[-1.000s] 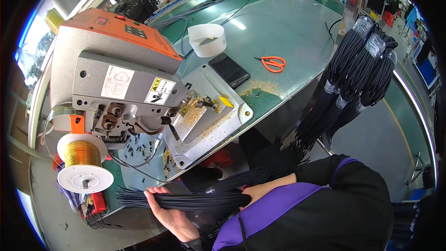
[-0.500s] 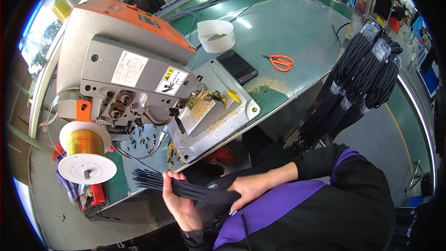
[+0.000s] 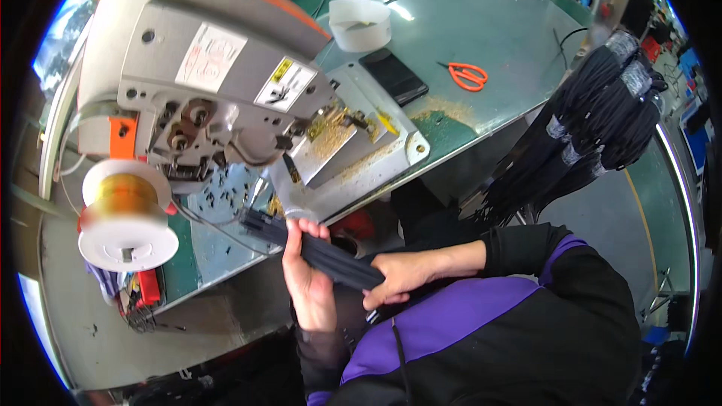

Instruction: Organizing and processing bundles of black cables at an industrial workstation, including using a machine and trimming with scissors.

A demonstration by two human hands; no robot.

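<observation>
The table (image 3: 519, 45) has a green top with a glare streak (image 3: 402, 11) near its far side. A yellow line (image 3: 641, 214) runs along the grey floor (image 3: 598, 207) at right; bright light (image 3: 64, 56) shows at upper left.

The bundle of black cords (image 3: 335, 262) looks matt and smooth, like rubber or soft plastic. The machine body (image 3: 177, 15) seems to be painted metal with a dull finish, and its pale base (image 3: 406, 156) looks also metallic. The spool (image 3: 129, 246) is of white plastic, while its golden wire (image 3: 122, 185) appears metallic. The table top (image 3: 519, 37) is smooth and rather glossy, the phone (image 3: 394, 77) has a glassy front, and the jacket (image 3: 526, 338) is of matt cloth
</observation>
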